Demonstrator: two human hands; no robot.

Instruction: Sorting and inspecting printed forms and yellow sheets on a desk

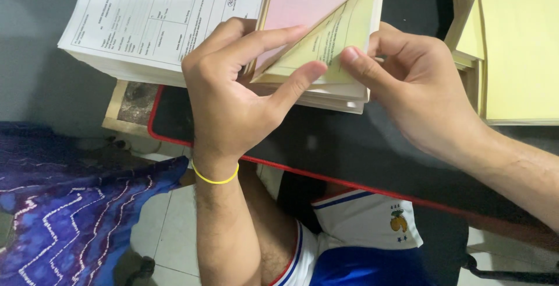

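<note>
Head camera view, looking down at a stack of printed forms [174, 24] on a black desk mat with a red edge [326, 140]. At the stack's right end, the near corners of a pink sheet [303, 0] and a yellow sheet [343, 29] are lifted and fanned apart from the white pages below.

The left hand [233, 94] comes up from the near side, with a yellow rubber band [215, 178] around its wrist. Its fingers lie against the pink sheet's lifted edge, and its thumb [303, 79] presses on the yellow sheet, so the sheets sit between thumb and fingers.

The right hand [425, 94] reaches in from the right. Its thumb [364, 64] and fingers are closed on the yellow sheet's near right corner, pinching it.

To the far right, well apart from the hands, is a second pile of yellow paper [518, 41]. Near the bottom are the person's white and blue shorts [361, 239]. At the near left lies a blue patterned cloth [75, 216], over a pale tiled floor [169, 233].
</note>
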